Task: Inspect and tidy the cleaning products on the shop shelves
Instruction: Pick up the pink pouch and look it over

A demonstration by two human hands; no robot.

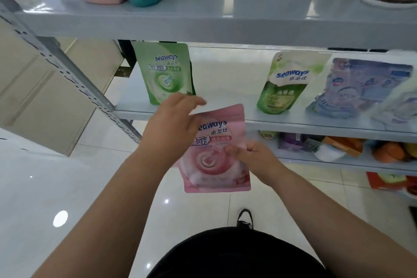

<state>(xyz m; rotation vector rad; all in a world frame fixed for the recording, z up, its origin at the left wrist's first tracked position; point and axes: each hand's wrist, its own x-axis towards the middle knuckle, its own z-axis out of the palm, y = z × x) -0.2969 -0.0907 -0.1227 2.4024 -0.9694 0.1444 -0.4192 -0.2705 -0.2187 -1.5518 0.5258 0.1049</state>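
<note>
1. Holding the pink pouch point(216, 169) nearly upright, you have its long axis running top to bottom, the printed face turned toward you and the brand name at the top reading the right way up.
2. The pouch hangs in the air, in front of the front edge of the middle shelf point(293, 123) and resting on nothing.
3. Your right hand point(255, 158) pinches the pouch's right edge about halfway up, with the thumb on the printed face and the other fingers curled.
4. Your left hand point(169, 126) covers the upper left corner, its fingers reaching past the top edge. You cannot tell whether it grips the pouch or only lies over it.
5. The pouch sits between your two hands, the left one higher than the right.
6. On the middle shelf behind it, a green pouch point(167, 74) stands to the left and a green-and-white pouch point(284, 83) to the right. They stand well apart, with shelf surface showing between them.
7. A blue pouch point(356, 88) leans just right of the green-and-white one.
8. The upper shelf point(203, 20) overhangs this row, and a slanted upright point(74, 67) bounds it on the left.
</note>
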